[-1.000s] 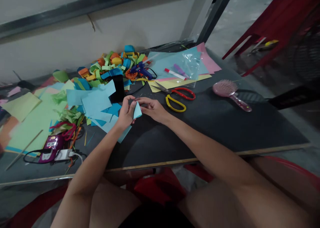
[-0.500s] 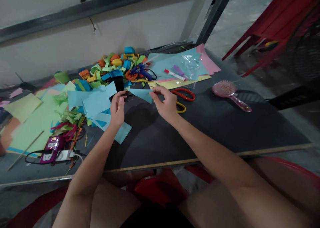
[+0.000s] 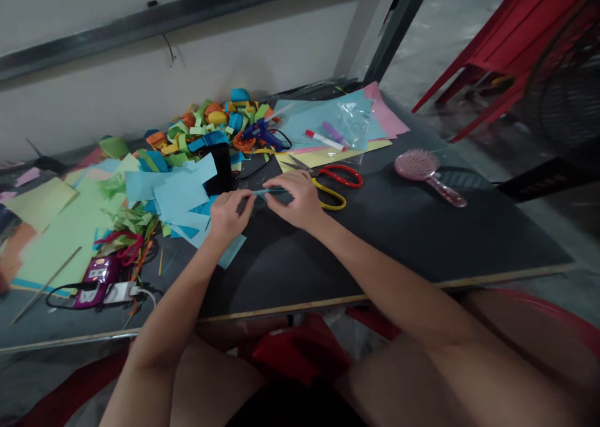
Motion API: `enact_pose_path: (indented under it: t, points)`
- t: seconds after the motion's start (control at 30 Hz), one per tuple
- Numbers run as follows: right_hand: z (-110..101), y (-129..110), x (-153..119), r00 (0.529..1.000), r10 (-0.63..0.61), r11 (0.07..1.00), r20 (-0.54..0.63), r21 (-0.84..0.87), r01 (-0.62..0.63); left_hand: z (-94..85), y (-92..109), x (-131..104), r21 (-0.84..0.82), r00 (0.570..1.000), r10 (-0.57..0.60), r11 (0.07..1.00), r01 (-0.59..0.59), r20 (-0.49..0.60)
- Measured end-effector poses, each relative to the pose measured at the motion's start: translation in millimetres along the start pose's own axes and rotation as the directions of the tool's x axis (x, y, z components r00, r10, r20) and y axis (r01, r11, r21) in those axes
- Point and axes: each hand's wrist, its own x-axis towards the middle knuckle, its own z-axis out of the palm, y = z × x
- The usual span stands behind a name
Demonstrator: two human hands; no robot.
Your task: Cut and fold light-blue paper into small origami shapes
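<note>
Between my two hands is a piece of light blue paper (image 3: 260, 192), seen almost edge-on as a thin strip above the dark table. My left hand (image 3: 228, 213) pinches its left end with thumb and fingers. At the other end, the thumb and fingers of my right hand (image 3: 296, 197) close on it. Just beyond my right hand lie scissors (image 3: 342, 175) with one red and one yellow handle loop, blades apart. Left of my left hand, cut sheets of light blue paper (image 3: 180, 189) overlap in a loose pile, partly against a black object (image 3: 218, 167).
Folded coloured paper pieces (image 3: 206, 124) are heaped by the wall, beside a blue glue gun (image 3: 263, 133). Large paper sheets (image 3: 300, 117) carry a red-and-white marker (image 3: 325, 140). A pink hairbrush (image 3: 422, 167) lies right; a purple device (image 3: 97, 282) with cables lies left.
The light blue paper has turned from showing its face to nearly edge-on. Both hands have come lower and closer together, and more of the scissors now shows.
</note>
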Motion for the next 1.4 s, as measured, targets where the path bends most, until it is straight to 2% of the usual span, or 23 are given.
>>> enact_pose_path:
  t: [0.1,0.17,0.23,0.37,0.6,0.7,0.83,1.03,1.27,1.4]
  points:
    - [-3,0,4,0.996,0.088,0.992,-0.023,0.098,-0.085,-2.4,3,2,-0.066,0.99,-0.142,0.988,0.142,-0.005]
    - [-4,0,5,0.994,0.11,0.987,-0.01,0.118,-0.108,-3.8,5,4,-0.115,0.984,-0.177,0.978,0.177,0.007]
    - [-3,1,4,0.997,0.072,0.992,0.003,0.102,-0.072,-4.7,6,4,-0.141,0.984,-0.175,0.974,0.175,0.017]
    - [-1,2,1,1.0,-0.024,0.999,0.016,0.031,0.023,-4.2,6,3,-0.135,0.993,-0.121,0.983,0.12,0.002]
    - [-2,0,1,1.0,-0.003,0.999,-0.012,-0.048,0.002,-4.4,7,2,-0.066,0.999,-0.035,0.997,0.033,-0.03]
    - [-3,-2,-1,0.998,-0.056,0.995,-0.005,-0.086,0.055,-4.3,9,1,0.0,0.996,0.076,0.997,-0.076,-0.045]
    - [-2,-7,-3,0.992,-0.124,0.987,0.004,-0.107,0.124,-2.9,13,-2,0.073,0.971,0.238,0.969,-0.236,-0.028]
    - [-4,-8,-1,0.992,-0.116,0.983,0.045,-0.139,0.121,-2.4,17,-4,0.11,0.973,0.231,0.968,-0.226,-0.028]
    - [-4,-7,0,0.991,-0.124,0.982,0.042,-0.138,0.128,-2.8,19,-3,0.025,0.986,0.168,0.986,-0.167,-0.015]
    - [-8,-10,2,0.989,-0.141,0.983,0.049,-0.115,0.146,-7.0,24,0,0.057,0.967,0.245,0.969,-0.242,-0.062]
